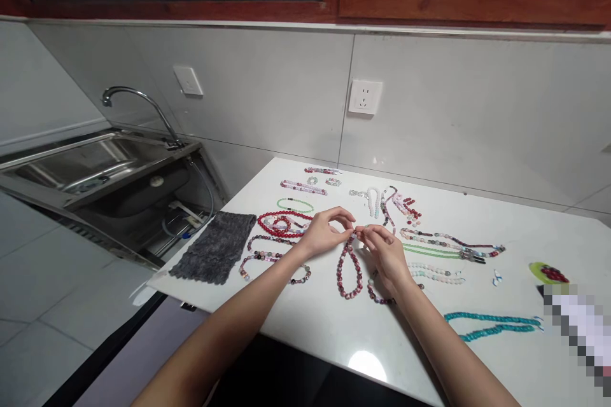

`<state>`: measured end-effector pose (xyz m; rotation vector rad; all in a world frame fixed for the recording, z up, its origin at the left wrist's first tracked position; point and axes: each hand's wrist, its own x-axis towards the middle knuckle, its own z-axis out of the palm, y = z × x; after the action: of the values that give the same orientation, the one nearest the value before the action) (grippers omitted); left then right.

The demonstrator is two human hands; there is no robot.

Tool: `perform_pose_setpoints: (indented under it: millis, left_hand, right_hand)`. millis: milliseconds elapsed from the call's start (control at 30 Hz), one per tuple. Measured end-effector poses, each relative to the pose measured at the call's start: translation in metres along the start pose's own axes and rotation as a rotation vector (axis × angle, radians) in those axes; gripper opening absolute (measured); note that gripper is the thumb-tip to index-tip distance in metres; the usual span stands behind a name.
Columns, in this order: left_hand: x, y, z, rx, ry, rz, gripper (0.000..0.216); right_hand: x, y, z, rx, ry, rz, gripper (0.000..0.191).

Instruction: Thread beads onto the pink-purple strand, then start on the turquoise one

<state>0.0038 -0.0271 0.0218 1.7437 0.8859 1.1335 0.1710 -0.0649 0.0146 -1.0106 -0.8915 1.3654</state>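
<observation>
A: Is there any writing near you?
B: The long pale object (582,324) just past three o'clock from my beads is blurred into blocks, so I can't read anything on it.
A: What are you handling?
B: A strand of round, mottled dark-red beads (340,277), glossy, in a teardrop loop at six o'clock from my fingertips. I can't tell whether its lowest beads touch the smooth white surface (324,318).
A: And your hands?
B: My left hand (327,232) grips the loop's top between thumb and forefinger. My right hand (389,257) pinches there too, fingertips just beside the left's.
A: What's around the loop?
B: At ten o'clock, a coil of shiny bright-red beads (261,226); just past nine, a fuzzy dark-grey cloth (214,248) with a wavy edge. Between three and four lies a doubled strand of turquoise beads (496,316); at three, farther off, a lime-green oval dish (535,272) holding dark-red round pieces (554,275).
</observation>
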Motion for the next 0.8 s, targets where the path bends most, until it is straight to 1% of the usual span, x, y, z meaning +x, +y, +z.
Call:
perform_pose_setpoints:
  millis: [100,233,400,500,633,800]
  left_hand:
    - [0.002,-0.005,0.000,-0.033,-0.017,-0.026,0.021]
    - [0.003,-0.011,0.002,-0.040,0.000,-0.050,0.021]
    - [0.003,-0.018,0.004,-0.038,-0.019,-0.094,0.025]
    - [0.003,-0.020,0.003,-0.041,-0.015,-0.103,0.027]
    - [0.003,-0.020,0.002,-0.063,0.010,-0.077,0.030]
    - [0.003,-0.017,0.003,-0.155,0.053,-0.086,0.029]
  right_hand:
    - [0.004,0.005,-0.003,0.030,-0.024,-0.003,0.014]
    - [0.008,0.010,-0.006,0.066,-0.053,-0.004,0.013]
    - [0.008,0.007,-0.006,0.065,-0.083,-0.043,0.011]
    - [0.009,0.003,-0.007,0.000,-0.086,-0.071,0.012]
    - [0.009,0.000,-0.009,-0.133,-0.116,-0.101,0.014]
    - [0.008,-0.006,-0.006,-0.375,-0.175,-0.224,0.018]
